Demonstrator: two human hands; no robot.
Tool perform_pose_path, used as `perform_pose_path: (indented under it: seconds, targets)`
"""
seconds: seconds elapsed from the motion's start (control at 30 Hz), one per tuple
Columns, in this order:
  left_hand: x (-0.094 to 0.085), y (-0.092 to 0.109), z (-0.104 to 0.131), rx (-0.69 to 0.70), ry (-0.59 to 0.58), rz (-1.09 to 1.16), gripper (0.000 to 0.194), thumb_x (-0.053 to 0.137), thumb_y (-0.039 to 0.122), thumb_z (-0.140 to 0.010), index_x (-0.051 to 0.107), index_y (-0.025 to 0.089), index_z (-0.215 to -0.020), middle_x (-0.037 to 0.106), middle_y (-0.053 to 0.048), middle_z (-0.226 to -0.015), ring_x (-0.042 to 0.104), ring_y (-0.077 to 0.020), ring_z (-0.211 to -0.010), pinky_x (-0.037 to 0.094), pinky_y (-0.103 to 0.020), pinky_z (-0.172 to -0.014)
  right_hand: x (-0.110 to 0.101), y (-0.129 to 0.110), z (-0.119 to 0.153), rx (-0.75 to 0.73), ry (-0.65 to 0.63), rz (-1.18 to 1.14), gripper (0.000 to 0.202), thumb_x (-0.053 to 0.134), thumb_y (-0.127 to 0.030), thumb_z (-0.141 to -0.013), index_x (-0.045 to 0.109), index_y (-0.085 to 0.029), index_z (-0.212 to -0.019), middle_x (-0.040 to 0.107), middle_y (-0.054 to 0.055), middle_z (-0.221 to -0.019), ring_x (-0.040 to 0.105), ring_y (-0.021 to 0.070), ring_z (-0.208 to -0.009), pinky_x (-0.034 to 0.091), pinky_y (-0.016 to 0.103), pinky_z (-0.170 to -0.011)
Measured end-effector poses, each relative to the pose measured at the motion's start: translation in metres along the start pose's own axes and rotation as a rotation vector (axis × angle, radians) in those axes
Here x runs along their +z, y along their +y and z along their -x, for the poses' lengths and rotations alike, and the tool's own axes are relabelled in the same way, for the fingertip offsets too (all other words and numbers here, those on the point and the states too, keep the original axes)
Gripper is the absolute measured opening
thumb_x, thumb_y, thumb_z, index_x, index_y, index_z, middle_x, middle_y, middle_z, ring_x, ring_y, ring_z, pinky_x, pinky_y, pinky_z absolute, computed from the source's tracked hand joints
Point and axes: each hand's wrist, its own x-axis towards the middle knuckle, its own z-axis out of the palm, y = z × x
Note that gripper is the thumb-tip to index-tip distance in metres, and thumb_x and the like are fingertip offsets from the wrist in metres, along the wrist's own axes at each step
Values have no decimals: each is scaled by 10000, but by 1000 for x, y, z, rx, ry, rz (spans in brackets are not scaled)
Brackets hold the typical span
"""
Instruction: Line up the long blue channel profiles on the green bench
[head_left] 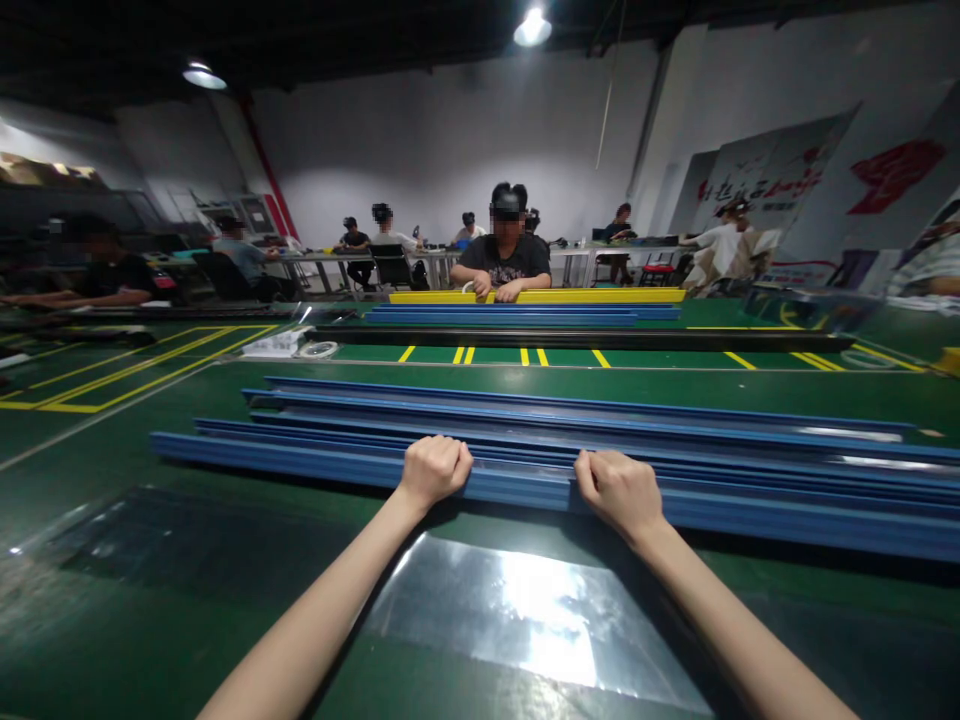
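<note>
Left hand (437,470) and right hand (621,490), fingers curled tight, gripping nearest long blue ribbed strip (525,489); transparent glossy plastic sheet (480,610) lying nearer on green desk (112,660)

Dim light, ceiling lamps (532,27), glare on film (551,612)

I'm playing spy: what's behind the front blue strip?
Behind the front blue strip: more blue strips, then green tabletop. Whatever the left hand and right hand cover there can't be seen.
</note>
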Motion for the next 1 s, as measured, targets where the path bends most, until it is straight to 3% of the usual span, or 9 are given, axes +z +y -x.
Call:
perform_pose_path:
  seconds: [0.33,0.77,0.9,1.0]
  targets:
    - [6,-4,11,24,-11,15,363,417,134,-773,402,174,-413,419,11,-390,380,-98,-397,233,-271,-461,11,-4,12,-53,6,-86,395,387,-192,-817,472,-166,-433,465,0,-412,404,78,-419,198,243,-458]
    - [5,2,24,-22,-285,104,357,358,169,-806,470,173,-466,481,-13,-447,435,-112,-453,272,-255,-481,12,-9,26,-52,-83,-98,335,388,-184,-815,501,-175,-499,506,1,-489,425,90,-486,241,241,-520]
    - [1,5,9,-24,-358,125,323,356,199,-813,503,172,-527,515,-28,-509,457,-138,-524,304,-264,-516,8,-8,26,-68,-107,-103,319,388,-188,-819,501,-178,-521,507,4,-510,424,102,-524,260,242,-557]
    - [0,16,-15,-39,-417,177,241,376,247,-822,555,153,-690,573,-55,-684,496,-175,-716,361,-278,-633,5,-5,23,-42,-135,-79,314,380,-201,-825,509,-179,-540,513,13,-534,429,118,-569,265,250,-580]
